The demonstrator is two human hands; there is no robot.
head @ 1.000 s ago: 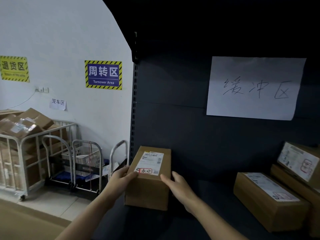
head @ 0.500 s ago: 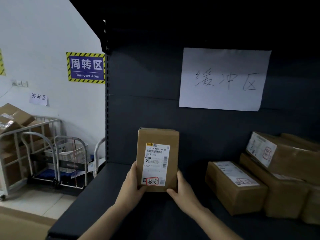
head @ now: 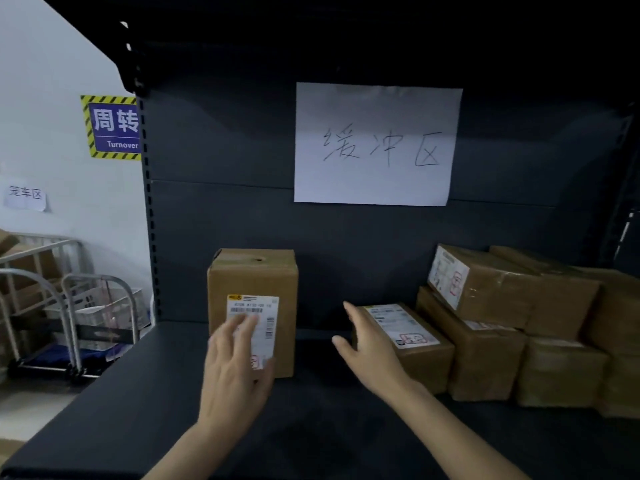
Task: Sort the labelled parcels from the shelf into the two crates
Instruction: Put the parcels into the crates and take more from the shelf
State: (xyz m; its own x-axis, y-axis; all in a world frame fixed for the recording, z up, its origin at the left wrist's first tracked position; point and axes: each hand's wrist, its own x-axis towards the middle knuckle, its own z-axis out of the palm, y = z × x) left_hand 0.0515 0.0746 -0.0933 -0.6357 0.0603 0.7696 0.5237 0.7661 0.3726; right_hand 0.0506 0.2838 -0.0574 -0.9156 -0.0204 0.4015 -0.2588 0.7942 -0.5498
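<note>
A brown cardboard parcel [head: 254,282] stands upright on the dark shelf [head: 138,393], its white label facing me. My left hand [head: 233,368] hovers open in front of that label, fingers spread, not gripping the box. My right hand [head: 372,348] is open too, reaching toward a low parcel [head: 424,358] with a white label and red stamp, its fingers at the parcel's left end. Behind that lie several more brown parcels [head: 502,292], stacked at the right. No crate is in view.
A handwritten white paper sign [head: 375,143] hangs on the shelf's back panel. Left of the shelf stand metal trolleys [head: 69,313] and a wire cage cart with boxes [head: 20,265] against a white wall with a blue "Turnover" sign [head: 112,128].
The parcel held in both hands has been set upright on the shelf and let go. Both hands came off it; the right hand moved right toward the low parcel.
</note>
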